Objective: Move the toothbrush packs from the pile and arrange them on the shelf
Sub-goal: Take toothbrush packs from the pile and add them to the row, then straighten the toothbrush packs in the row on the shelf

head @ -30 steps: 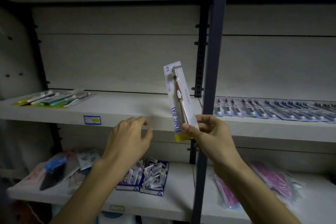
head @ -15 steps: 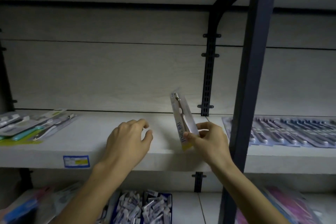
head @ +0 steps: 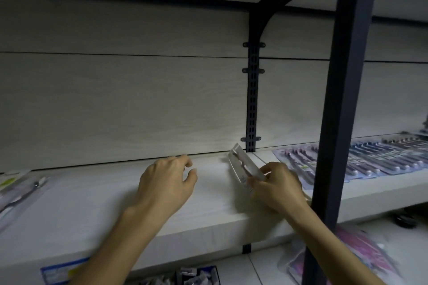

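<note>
My right hand (head: 279,186) pinches the near end of a white toothbrush pack (head: 243,162), tilted low over the white shelf (head: 115,206), its far end close to the back panel. My left hand (head: 168,184) hovers just above the shelf to the left of the pack, fingers loosely curled and holding nothing. A row of several toothbrush packs (head: 370,157) lies flat on the shelf to the right, beyond the dark post. More packs (head: 16,190) lie at the shelf's far left edge.
A dark upright post (head: 340,99) stands just right of my right hand. A slotted bracket rail (head: 252,99) runs up the back panel. On the lower shelf sit a blue box of small items (head: 185,276) and pink packets (head: 361,254).
My right hand has carried the pack from upright in the air down and forward onto the shelf, tilting it nearly flat. The view has moved closer to the shelf; my left hand stays beside it.
</note>
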Motion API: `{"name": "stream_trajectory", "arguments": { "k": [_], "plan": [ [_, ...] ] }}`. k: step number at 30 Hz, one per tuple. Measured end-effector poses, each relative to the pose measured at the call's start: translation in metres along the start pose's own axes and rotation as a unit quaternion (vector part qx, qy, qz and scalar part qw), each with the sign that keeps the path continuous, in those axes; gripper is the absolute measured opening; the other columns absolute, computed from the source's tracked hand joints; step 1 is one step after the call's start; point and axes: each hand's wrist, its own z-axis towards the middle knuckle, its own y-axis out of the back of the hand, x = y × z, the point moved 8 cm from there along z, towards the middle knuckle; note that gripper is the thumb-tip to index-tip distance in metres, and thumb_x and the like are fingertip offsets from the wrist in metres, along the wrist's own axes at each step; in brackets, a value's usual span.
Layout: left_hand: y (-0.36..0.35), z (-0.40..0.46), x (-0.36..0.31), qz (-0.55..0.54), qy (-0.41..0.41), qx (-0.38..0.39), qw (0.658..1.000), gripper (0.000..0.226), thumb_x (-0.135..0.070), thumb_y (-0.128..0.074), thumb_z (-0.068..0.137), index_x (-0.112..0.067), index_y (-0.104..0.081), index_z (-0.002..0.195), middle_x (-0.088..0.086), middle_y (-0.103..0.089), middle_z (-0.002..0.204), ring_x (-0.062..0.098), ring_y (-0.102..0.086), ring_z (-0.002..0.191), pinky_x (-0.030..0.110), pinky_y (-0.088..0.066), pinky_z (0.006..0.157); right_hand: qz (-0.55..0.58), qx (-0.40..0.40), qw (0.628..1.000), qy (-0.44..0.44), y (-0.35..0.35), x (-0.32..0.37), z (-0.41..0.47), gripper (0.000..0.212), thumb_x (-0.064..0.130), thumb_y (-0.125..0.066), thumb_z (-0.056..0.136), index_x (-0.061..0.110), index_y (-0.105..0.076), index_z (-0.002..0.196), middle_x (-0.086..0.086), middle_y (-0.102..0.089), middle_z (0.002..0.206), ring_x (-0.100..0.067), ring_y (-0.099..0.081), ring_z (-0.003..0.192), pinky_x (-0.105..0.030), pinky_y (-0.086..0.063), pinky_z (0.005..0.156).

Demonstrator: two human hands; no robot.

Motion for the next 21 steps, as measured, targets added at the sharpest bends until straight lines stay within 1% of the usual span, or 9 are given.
{"name": "stream_trajectory", "arguments": {
  "k": [3, 6, 7, 9, 10, 12, 15, 18, 21],
  "plan": [
    [-0.007, 0.003, 0.005, -0.004, -0.007, 0.013, 1.0, 0.031, -0.04, -0.047, 0.093, -0.026, -0.059, 0.119, -0.009, -0.065, 0.111, 0.015, -0.058, 0.106, 0.027, -0.046, 0.083, -0.032, -0.015, 0.999, 0.0, 0.0, -0.002, 0.003, 0.022, 0.041, -0.062, 0.084, 0.02, -0.06, 0.09, 0.001, -0.067, 0.076, -0.017, -0.064, 0.07, -0.035, -0.057, 0.066],
    [-0.011, 0.005, 0.007, 0.001, -0.015, 0.021, 1.0, 0.031, -0.041, -0.048, 0.093, -0.026, -0.059, 0.118, -0.01, -0.066, 0.109, 0.015, -0.058, 0.104, 0.027, -0.046, 0.081, -0.087, -0.011, 0.996, -0.001, -0.001, -0.005, 0.006, 0.022, 0.04, -0.059, 0.085, 0.018, -0.061, 0.089, 0.0, -0.064, 0.078, -0.016, -0.06, 0.071, -0.027, -0.049, 0.058],
    [-0.011, 0.005, 0.008, 0.002, -0.016, 0.022, 1.0, 0.031, -0.041, -0.048, 0.093, -0.026, -0.059, 0.118, -0.01, -0.066, 0.109, 0.015, -0.058, 0.104, 0.027, -0.046, 0.081, -0.107, -0.013, 0.994, -0.005, -0.001, -0.006, 0.007, 0.025, 0.042, -0.058, 0.084, 0.018, -0.062, 0.089, -0.001, -0.063, 0.079, -0.019, -0.059, 0.076, -0.028, -0.05, 0.061],
    [-0.011, 0.005, 0.009, 0.001, -0.013, 0.026, 1.0, 0.031, -0.039, -0.048, 0.093, -0.025, -0.06, 0.118, -0.009, -0.066, 0.11, 0.015, -0.058, 0.105, 0.027, -0.046, 0.082, -0.144, -0.022, 0.989, -0.011, -0.001, -0.01, 0.009, 0.033, 0.046, -0.052, 0.082, 0.017, -0.063, 0.089, -0.005, -0.062, 0.084, -0.027, -0.057, 0.088, -0.034, -0.052, 0.075],
    [-0.011, 0.004, 0.009, 0.0, -0.012, 0.027, 1.0, 0.031, -0.039, -0.048, 0.093, -0.025, -0.06, 0.118, -0.009, -0.066, 0.11, 0.015, -0.058, 0.105, 0.027, -0.046, 0.083, -0.163, -0.026, 0.986, -0.012, -0.001, -0.011, 0.01, 0.036, 0.047, -0.05, 0.083, 0.016, -0.064, 0.092, -0.006, -0.062, 0.088, -0.029, -0.055, 0.094, -0.035, -0.05, 0.08],
    [-0.011, 0.001, 0.008, 0.004, -0.005, 0.029, 1.0, 0.031, -0.039, -0.048, 0.093, -0.025, -0.06, 0.117, -0.008, -0.066, 0.111, 0.016, -0.058, 0.105, 0.029, -0.047, 0.084, -0.18, -0.038, 0.983, -0.005, 0.001, -0.01, 0.009, 0.038, 0.047, -0.05, 0.085, 0.016, -0.062, 0.103, -0.007, -0.062, 0.092, -0.029, -0.054, 0.098, -0.034, -0.048, 0.084],
    [-0.009, -0.005, 0.005, 0.009, 0.007, 0.025, 1.0, 0.031, -0.04, -0.048, 0.093, -0.025, -0.06, 0.117, -0.007, -0.065, 0.111, 0.016, -0.058, 0.104, 0.03, -0.048, 0.084, -0.144, -0.067, 0.986, 0.041, 0.007, 0.0, 0.006, 0.039, 0.045, -0.052, 0.085, 0.016, -0.063, 0.109, -0.007, -0.065, 0.086, -0.03, -0.059, 0.094, -0.036, -0.05, 0.083],
    [-0.005, -0.016, 0.001, 0.009, 0.018, 0.015, 1.0, 0.032, -0.04, -0.047, 0.094, -0.024, -0.059, 0.119, -0.006, -0.066, 0.111, 0.015, -0.059, 0.102, 0.029, -0.047, 0.084, -0.09, -0.073, 0.988, 0.1, 0.009, 0.014, 0.003, 0.039, 0.039, -0.056, 0.087, 0.015, -0.063, 0.118, -0.006, -0.066, 0.112, -0.027, -0.058, 0.107, -0.034, -0.049, 0.087],
    [0.004, -0.03, 0.004, 0.017, 0.036, 0.002, 0.999, 0.033, -0.039, -0.046, 0.095, -0.023, -0.059, 0.121, -0.006, -0.065, 0.114, 0.015, -0.058, 0.102, 0.028, -0.046, 0.084, -0.068, -0.073, 0.982, 0.158, 0.007, 0.03, -0.004, 0.039, 0.034, -0.058, 0.088, 0.016, -0.062, 0.121, -0.006, -0.066, 0.116, -0.026, -0.06, 0.104, -0.033, -0.049, 0.086]
  ]
}}
